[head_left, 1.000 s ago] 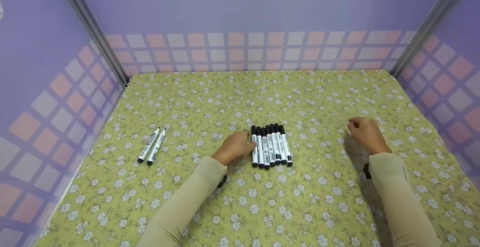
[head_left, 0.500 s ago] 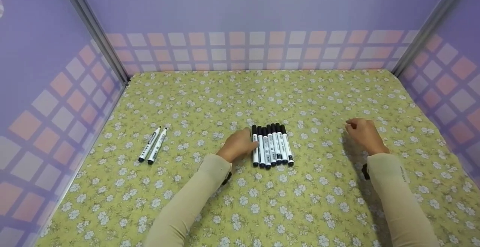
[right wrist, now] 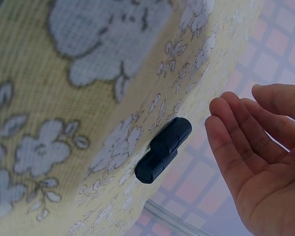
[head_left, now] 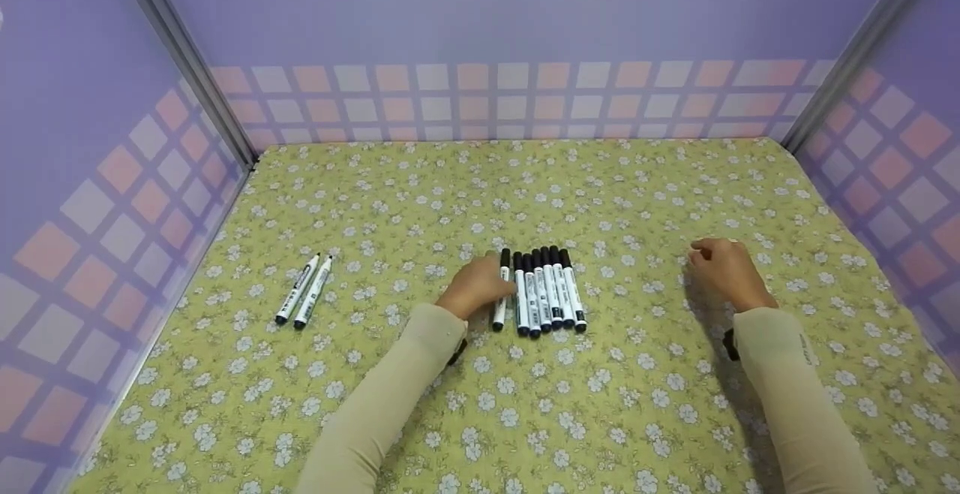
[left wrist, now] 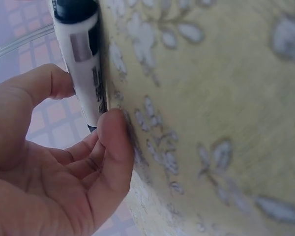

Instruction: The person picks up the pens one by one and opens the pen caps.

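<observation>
The end marker (head_left: 500, 312) has just been parted from the row of six markers (head_left: 542, 295) — a narrow gap is now left where the sides were close half a second ago. It is pinched between thumb and fingers of the left hand (head_left: 474, 286), just beside the row; the work in hand is judged to be the singling out of one marker. Nothing is held by the right hand (head_left: 727, 272) — its fingers are loosely bent, thumb apart, with two dark cylinders (right wrist: 155, 164) seen near them.
</observation>
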`<state>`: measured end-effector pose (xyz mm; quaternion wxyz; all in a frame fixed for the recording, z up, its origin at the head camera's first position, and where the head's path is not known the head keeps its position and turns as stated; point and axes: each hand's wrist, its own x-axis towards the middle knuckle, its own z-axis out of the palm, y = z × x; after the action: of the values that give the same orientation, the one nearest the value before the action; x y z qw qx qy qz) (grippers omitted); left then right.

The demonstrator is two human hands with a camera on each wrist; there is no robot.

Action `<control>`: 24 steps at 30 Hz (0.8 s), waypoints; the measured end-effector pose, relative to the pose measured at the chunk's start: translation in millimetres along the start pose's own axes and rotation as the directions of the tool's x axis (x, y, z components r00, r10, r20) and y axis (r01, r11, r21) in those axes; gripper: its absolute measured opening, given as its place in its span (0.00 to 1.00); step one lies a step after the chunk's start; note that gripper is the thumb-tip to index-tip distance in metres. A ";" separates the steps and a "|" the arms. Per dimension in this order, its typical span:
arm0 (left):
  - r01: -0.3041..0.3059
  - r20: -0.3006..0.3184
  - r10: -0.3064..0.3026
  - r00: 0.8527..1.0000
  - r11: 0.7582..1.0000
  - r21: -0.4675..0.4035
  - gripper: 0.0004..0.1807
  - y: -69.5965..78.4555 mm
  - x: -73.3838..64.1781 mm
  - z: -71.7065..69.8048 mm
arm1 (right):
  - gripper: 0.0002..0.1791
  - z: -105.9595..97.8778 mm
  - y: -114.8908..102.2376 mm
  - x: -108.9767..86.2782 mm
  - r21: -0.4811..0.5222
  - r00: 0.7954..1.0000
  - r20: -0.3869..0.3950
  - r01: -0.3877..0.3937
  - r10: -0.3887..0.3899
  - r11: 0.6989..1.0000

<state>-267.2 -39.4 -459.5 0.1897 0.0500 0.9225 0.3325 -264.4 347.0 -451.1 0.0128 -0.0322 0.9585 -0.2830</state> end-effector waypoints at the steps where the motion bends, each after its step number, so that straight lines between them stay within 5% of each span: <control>1: 0.005 0.014 -0.005 1.000 1.000 -0.001 0.44 0.3 0.0 -0.6 | 0.23 0.3 0.1 0.1 -0.001 1.000 -0.001 0.004 -0.004 1.000; 10: 0.031 0.118 -0.022 0.993 0.997 -0.074 0.43 -2.9 -0.7 -4.5 | 0.23 2.0 0.3 0.0 0.006 1.000 -0.003 0.024 -0.024 1.000; 19: -0.024 0.062 0.026 0.998 0.999 -0.031 0.39 -4.9 -3.1 -4.9 | 0.24 2.1 -5.5 0.1 0.009 0.999 0.046 -0.017 0.017 1.000; 24: -0.129 -0.036 0.137 0.990 0.977 0.172 0.34 0.6 -6.7 -7.4 | 0.24 2.4 -10.4 1.0 -0.003 0.998 0.057 0.015 -0.015 1.000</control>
<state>-263.8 -44.8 -451.8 0.1401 0.1194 0.9463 0.2658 -264.7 336.9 -447.4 0.0381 -0.0477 0.9579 -0.2804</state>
